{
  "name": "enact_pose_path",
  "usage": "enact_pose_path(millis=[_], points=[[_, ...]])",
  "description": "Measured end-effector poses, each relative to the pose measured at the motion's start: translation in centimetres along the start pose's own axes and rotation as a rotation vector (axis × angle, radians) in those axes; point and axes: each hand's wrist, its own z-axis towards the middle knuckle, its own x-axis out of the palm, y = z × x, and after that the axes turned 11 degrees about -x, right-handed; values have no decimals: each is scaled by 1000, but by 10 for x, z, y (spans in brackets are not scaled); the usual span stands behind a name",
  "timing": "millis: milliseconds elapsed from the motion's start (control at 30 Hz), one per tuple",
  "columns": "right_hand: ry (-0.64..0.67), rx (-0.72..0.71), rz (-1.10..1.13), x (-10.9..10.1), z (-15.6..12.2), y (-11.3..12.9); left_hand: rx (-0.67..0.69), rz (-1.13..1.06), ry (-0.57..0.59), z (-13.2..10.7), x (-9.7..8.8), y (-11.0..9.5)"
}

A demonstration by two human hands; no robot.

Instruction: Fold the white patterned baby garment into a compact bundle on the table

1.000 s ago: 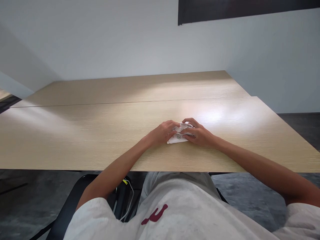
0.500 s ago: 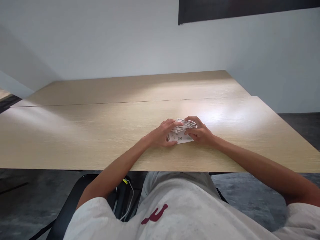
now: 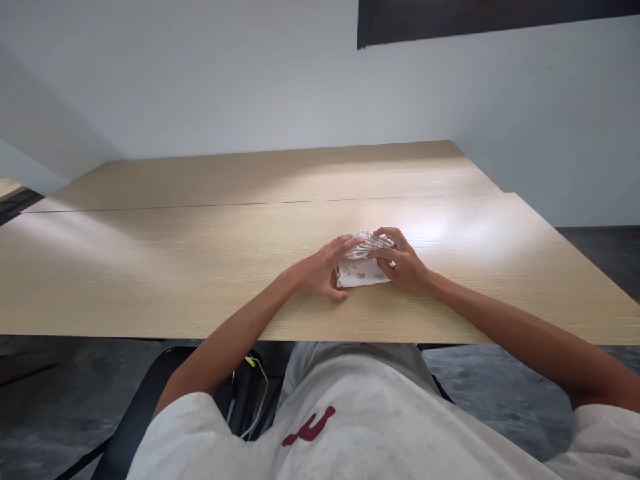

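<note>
A pale wood-grain surface (image 3: 200, 267) fills the middle of the head view; a thin seam crosses it from left to right, with a second panel beyond it reaching a plain light wall (image 3: 225, 80), and a dark panel (image 3: 500, 17) sits at the upper right of that wall. Grey floor (image 3: 590, 253) shows at the right past the surface edge and below its near edge, where a dark chair (image 3: 145, 407) and a white cable (image 3: 260, 393) are visible beside the person's white shirt (image 3: 350, 433). No container is in view. A small folded white cloth (image 3: 361, 270) with tiny printed figures lies on the surface, right of centre and toward the near edge. The left hand (image 3: 320, 270) touches the cloth's left side, fingers extended over its top, its grip loose rather than closed. The right hand (image 3: 403, 263) has its grip closed on the cloth's right edge, fingers curled over the upper folds.
</note>
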Motion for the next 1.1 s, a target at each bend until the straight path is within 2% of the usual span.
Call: enact_pose_path(millis=[233, 467, 867, 1100], points=[[45, -19, 113, -2, 1, 2, 91, -24, 27, 2, 0, 8], [91, -71, 126, -4, 5, 8, 149, -5, 5, 3, 0, 5], [240, -82, 117, -9, 4, 8, 113, -15, -35, 5, -4, 1], [224, -110, 89, -8, 5, 9, 22, 3, -31, 2, -5, 1]])
